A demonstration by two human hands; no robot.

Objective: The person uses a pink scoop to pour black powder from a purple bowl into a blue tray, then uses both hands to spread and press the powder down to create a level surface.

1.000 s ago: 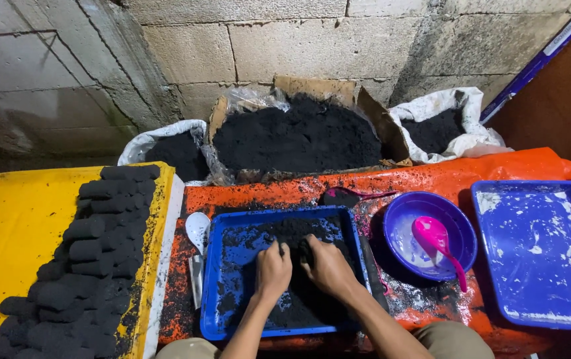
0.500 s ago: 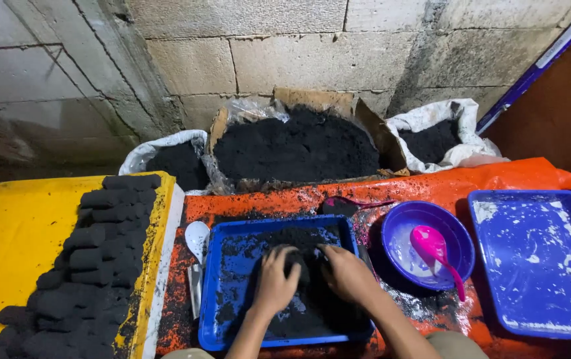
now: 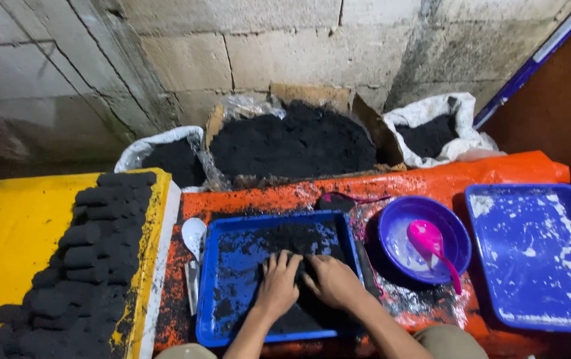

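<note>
Both my hands press down side by side on a mass of black, charcoal-like paste inside a blue rectangular tray (image 3: 214,266). My left hand (image 3: 277,280) lies flat with fingers spread on the black paste (image 3: 292,239). My right hand (image 3: 333,280) cups the same lump from the right, fingers curled over it. The tray rests on an orange sheet (image 3: 432,176) covering the work surface.
Several black moulded briquettes (image 3: 89,256) lie in rows on a yellow sheet (image 3: 6,246) at left. A purple bowl (image 3: 452,234) holds a pink spoon (image 3: 432,242). A second blue tray (image 3: 538,256) sits at right. Sacks and a box of black powder (image 3: 292,143) stand behind. White scoop (image 3: 193,234).
My hands slid a little toward me over the paste and stay pressed on it. The camera view shifted slightly.
</note>
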